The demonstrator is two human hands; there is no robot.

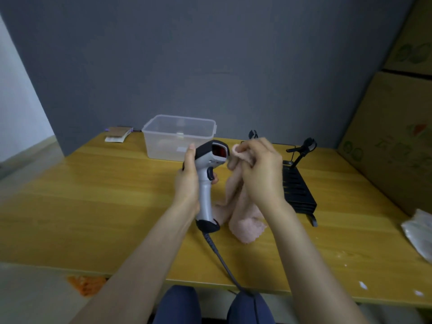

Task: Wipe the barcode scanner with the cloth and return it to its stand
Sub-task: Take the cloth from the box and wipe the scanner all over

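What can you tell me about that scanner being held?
The scanner is pistol-shaped, in light grey plastic with black trim, a dark trigger and a reddish window facing the camera. The left hand holds it upright by the handle above the table. A grey cable trails from its base. The cloth, in the right hand, nears its head.

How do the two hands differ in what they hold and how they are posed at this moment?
The left hand wraps the grey handle of the barcode scanner, holding it upright with its red window facing the other hand; the right hand bunches the pink cloth beside the scanner's head. The left hand's load is lifted clear of the table; the right hand's cloth trails onto it. Both are bare and raised.
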